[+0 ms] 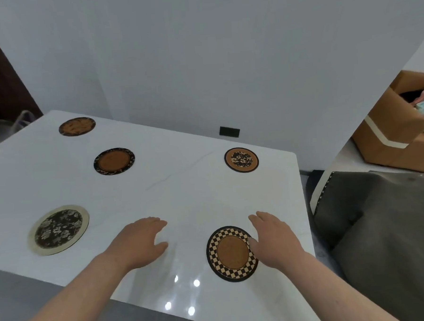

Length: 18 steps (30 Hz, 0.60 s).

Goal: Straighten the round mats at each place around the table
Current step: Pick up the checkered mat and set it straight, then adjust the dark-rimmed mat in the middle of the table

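Item: checkered round mat (232,253), brown centre, lying flat on the white table (183,186) near its near right corner. Our right hand (274,238) sits at this mat's right edge, fingers spread and loose, thumb on or just over the checkered border; whether it presses down we cannot tell. It grasps nothing.

Item: left hand (139,242), well to the left of the checkered mat, palm down over bare tabletop, fingers relaxed and empty.

Item: cream-rimmed floral mat (58,229), further left beyond the left hand, untouched.

Item: three more mats on the far side of both hands: dark-rimmed brown mat (114,161), brown patterned mat (76,126), tan mat with dark floral centre (241,159).

Step in hand, as we judge it: squaring the checkered mat to its place. Next move likely calls for a light sliding nudge from the right hand, with the left brought across to steady the mat's opposite edge.
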Each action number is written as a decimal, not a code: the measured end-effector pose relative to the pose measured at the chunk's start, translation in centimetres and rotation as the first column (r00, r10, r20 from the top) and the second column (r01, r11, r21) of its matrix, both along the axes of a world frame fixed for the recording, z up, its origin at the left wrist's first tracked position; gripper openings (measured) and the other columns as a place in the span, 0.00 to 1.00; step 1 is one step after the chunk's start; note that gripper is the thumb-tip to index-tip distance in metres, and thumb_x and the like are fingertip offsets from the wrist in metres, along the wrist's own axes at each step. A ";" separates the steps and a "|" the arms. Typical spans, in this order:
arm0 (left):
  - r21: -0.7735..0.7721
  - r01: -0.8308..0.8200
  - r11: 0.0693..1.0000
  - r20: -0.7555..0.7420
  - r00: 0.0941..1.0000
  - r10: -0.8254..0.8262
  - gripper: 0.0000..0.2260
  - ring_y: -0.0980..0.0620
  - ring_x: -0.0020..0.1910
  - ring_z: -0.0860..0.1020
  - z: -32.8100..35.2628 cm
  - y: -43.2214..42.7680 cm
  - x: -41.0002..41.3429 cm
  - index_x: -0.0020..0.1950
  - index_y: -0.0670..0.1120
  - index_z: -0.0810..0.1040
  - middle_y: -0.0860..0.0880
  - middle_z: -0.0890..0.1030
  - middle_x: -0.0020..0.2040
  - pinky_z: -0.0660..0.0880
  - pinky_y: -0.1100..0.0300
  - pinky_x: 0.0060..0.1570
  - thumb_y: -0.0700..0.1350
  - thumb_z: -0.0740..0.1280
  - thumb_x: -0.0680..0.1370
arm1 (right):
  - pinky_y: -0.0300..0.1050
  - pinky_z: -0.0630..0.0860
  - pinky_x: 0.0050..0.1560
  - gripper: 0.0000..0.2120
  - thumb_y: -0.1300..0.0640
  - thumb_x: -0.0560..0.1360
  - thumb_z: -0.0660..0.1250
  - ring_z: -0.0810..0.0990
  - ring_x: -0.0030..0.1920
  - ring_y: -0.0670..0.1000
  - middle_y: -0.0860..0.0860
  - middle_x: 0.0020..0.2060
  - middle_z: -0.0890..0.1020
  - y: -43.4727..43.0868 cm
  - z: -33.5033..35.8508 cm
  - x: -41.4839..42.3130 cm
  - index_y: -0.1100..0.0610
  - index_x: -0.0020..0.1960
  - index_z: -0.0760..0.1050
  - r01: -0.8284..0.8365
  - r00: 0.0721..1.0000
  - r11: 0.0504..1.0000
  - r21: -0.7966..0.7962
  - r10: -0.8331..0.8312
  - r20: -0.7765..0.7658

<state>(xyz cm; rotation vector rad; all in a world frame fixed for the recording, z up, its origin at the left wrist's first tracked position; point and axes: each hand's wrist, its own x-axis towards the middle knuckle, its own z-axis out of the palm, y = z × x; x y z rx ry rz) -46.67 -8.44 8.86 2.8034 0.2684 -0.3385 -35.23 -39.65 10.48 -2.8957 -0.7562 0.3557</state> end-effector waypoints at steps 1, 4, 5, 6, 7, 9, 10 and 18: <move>-0.002 -0.020 1.000 0.003 1.000 0.020 0.28 0.55 0.74 0.59 0.5 0.5 -0.6 0.76 0.54 0.60 0.54 0.62 0.76 0.55 0.61 0.70 0.59 0.60 0.78 | 0.49 0.56 0.72 0.28 0.47 0.78 0.57 0.56 0.75 0.52 0.51 0.76 0.60 0.6 0.7 0.0 0.51 0.76 0.56 -0.012 1.000 1.000 0.011 0.012 0.011; 0.004 -0.088 0.996 0.023 0.996 0.088 0.26 0.55 0.72 0.63 1.8 2.3 -2.7 0.75 0.54 0.62 0.56 0.65 0.74 0.59 0.60 0.68 0.59 0.60 0.77 | 0.47 0.59 0.71 0.26 0.47 0.78 0.58 0.62 0.72 0.51 0.48 0.74 0.64 2.7 2.2 -0.5 0.50 0.75 0.60 -0.040 0.999 0.997 0.067 0.041 -0.009; -0.008 -0.123 0.992 0.022 0.992 0.124 0.26 0.55 0.71 0.64 2.2 3.1 -3.5 0.74 0.55 0.63 0.56 0.66 0.74 0.61 0.60 0.68 0.59 0.61 0.77 | 0.46 0.59 0.70 0.26 0.47 0.78 0.58 0.63 0.72 0.50 0.48 0.73 0.65 3.4 2.6 -0.8 0.50 0.74 0.61 -0.039 0.998 0.995 0.089 0.043 -0.038; -0.025 -0.160 0.987 0.019 0.987 0.160 0.25 0.55 0.70 0.66 2.6 3.8 -4.3 0.73 0.55 0.64 0.57 0.67 0.73 0.63 0.59 0.67 0.58 0.61 0.77 | 0.46 0.60 0.70 0.25 0.47 0.78 0.59 0.64 0.72 0.50 0.47 0.73 0.66 4.1 3.0 -1.2 0.49 0.74 0.62 -0.033 0.997 0.994 0.107 0.040 -0.060; -0.043 -0.189 0.981 0.018 0.982 0.190 0.24 0.55 0.70 0.66 2.9 4.7 -5.0 0.73 0.56 0.65 0.57 0.68 0.72 0.64 0.59 0.66 0.58 0.62 0.77 | 0.46 0.61 0.70 0.25 0.46 0.77 0.59 0.64 0.71 0.49 0.46 0.72 0.67 4.8 3.3 -1.4 0.49 0.73 0.63 -0.029 0.997 0.992 0.121 0.037 -0.069; -0.066 -0.222 0.973 0.013 0.975 0.223 0.24 0.55 0.70 0.67 3.8 6.4 -6.4 0.72 0.55 0.66 0.57 0.68 0.72 0.65 0.58 0.66 0.58 0.62 0.77 | 0.46 0.62 0.69 0.24 0.46 0.77 0.60 0.66 0.70 0.49 0.46 0.71 0.68 6.4 4.0 -2.1 0.48 0.72 0.64 -0.018 0.996 0.990 0.141 0.030 -0.080; -0.075 -0.235 0.969 0.020 0.971 0.237 0.24 0.55 0.70 0.67 4.2 7.4 -6.9 0.72 0.55 0.66 0.56 0.68 0.72 0.65 0.58 0.66 0.57 0.62 0.77 | 0.46 0.63 0.69 0.24 0.46 0.77 0.60 0.66 0.70 0.49 0.45 0.71 0.69 7.2 4.4 -2.4 0.48 0.72 0.65 -0.017 0.996 0.989 0.146 0.029 -0.082; -0.089 -0.291 0.952 0.034 0.955 0.295 0.22 0.54 0.64 0.72 6.2 14.9 -9.6 0.70 0.55 0.69 0.55 0.73 0.68 0.71 0.58 0.60 0.56 0.63 0.76 | 0.46 0.64 0.68 0.25 0.45 0.77 0.59 0.67 0.70 0.50 0.46 0.71 0.68 15.0 6.0 -4.4 0.49 0.73 0.63 -0.078 0.995 0.989 0.123 0.086 -0.057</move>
